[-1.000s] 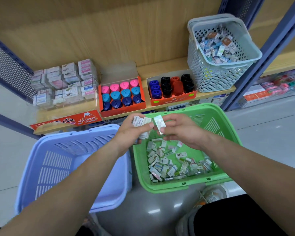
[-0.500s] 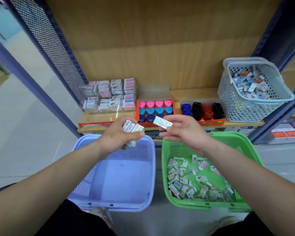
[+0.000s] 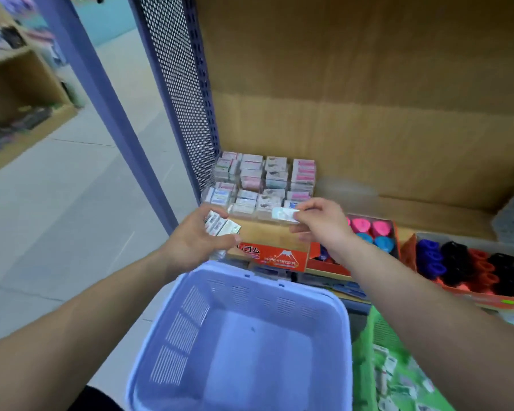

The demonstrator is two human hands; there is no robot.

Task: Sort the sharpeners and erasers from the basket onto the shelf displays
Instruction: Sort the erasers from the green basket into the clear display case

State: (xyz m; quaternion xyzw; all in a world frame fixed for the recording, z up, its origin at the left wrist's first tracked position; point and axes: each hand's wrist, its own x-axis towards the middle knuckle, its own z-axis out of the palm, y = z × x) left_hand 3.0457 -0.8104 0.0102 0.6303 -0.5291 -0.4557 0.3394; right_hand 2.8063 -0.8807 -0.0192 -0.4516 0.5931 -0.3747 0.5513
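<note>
White wrapped eraser (image 3: 285, 215), flat and rectangular, pinched by right hand (image 3: 321, 223).

One legible marking found. The orange front panel (image 3: 275, 258) at the near edge of the shelf (image 3: 445, 222) reads "HARD ERASER" in white under a white mountain emblem. To its left stand the characters "ゴム", with further print hidden behind the left hand (image 3: 193, 244). Print on the erasers (image 3: 221, 226) it grips, on the eraser (image 3: 284, 215) pinched by the right hand (image 3: 324, 223), and on the stacked erasers (image 3: 275, 173) is too blurred to read.
</note>
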